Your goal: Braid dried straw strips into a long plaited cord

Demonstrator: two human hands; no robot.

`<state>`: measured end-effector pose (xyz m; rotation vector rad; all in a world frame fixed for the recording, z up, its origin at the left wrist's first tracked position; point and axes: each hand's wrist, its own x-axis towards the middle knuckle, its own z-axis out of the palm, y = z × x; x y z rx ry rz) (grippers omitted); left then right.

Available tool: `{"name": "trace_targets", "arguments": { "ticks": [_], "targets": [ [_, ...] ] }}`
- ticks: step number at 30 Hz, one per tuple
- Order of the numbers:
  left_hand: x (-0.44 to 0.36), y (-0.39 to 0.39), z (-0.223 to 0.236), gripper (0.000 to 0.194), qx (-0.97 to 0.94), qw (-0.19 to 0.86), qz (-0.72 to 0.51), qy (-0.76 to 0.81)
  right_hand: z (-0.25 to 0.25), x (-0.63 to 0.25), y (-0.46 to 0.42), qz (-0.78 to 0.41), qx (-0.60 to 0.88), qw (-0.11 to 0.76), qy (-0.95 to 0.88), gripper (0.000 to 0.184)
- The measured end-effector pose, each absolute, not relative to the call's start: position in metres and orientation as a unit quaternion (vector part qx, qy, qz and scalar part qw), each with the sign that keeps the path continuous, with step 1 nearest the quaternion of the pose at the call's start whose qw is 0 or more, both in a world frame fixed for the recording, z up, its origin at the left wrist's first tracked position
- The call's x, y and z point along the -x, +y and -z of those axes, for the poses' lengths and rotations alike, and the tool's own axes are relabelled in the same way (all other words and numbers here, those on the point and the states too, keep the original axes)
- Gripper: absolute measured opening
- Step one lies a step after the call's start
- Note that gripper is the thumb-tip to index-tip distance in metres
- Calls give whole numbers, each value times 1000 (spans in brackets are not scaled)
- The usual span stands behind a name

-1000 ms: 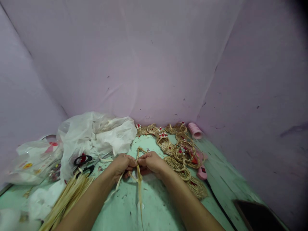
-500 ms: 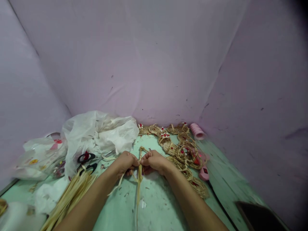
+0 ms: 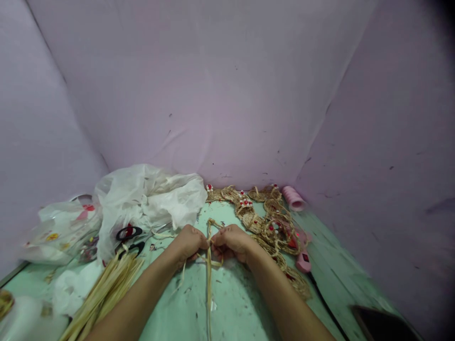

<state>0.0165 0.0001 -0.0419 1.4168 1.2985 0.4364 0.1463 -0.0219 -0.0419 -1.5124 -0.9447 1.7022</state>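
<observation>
Both hands meet over the middle of the green table, pinching a braid of straw-coloured fibre strips. My left hand (image 3: 192, 241) is closed on the braid from the left, and my right hand (image 3: 230, 241) is closed on it from the right. Above the hands the finished end of the fibre braid (image 3: 209, 228) bends over in a hook shape. Below them a long fibre strip (image 3: 209, 293) runs down toward me, and a short loop of strip crosses it. Another loose end hangs under my left hand. The fingertips partly hide the crossing of the strips.
Black-handled scissors (image 3: 130, 233) lie by a crumpled white plastic bag (image 3: 152, 194). A bundle of fibre strips (image 3: 103, 293) is at left. Braided pieces with red and white beads (image 3: 245, 201), a pink thread spool (image 3: 293, 198) and a pink corded tool (image 3: 303, 261) sit at right.
The hands stay together at the braid. A strip that hung at the left now loops across the long strip toward the right hand. The view has shifted slightly.
</observation>
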Motion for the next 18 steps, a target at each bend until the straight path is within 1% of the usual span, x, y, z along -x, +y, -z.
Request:
{"name": "trace_targets", "arguments": {
  "ticks": [3, 5, 8, 12, 15, 18],
  "targets": [
    [-21, 0, 46, 12, -614, 522, -189, 561, 42, -146, -24, -623, 607, 323, -372, 9],
    [-22, 0, 50, 13, -638, 503, -194, 550, 46, -145, -25, -574, 635, 323, -404, 11],
    [-18, 1, 53, 17, -700, 483, -192, 489, 53, -143, -27, -476, 668, 303, -485, 8],
    [-11, 4, 54, 16, -708, 526, -176, 437, 57, -141, -30, -379, 675, 260, -577, 13],
    [-10, 6, 54, 19, -693, 533, -197, 444, 53, -140, -32, -391, 664, 258, -583, 14],
    [-10, 7, 55, 18, -688, 529, -200, 455, 45, -141, -34, -504, 618, 278, -536, 13]
  ]
}}
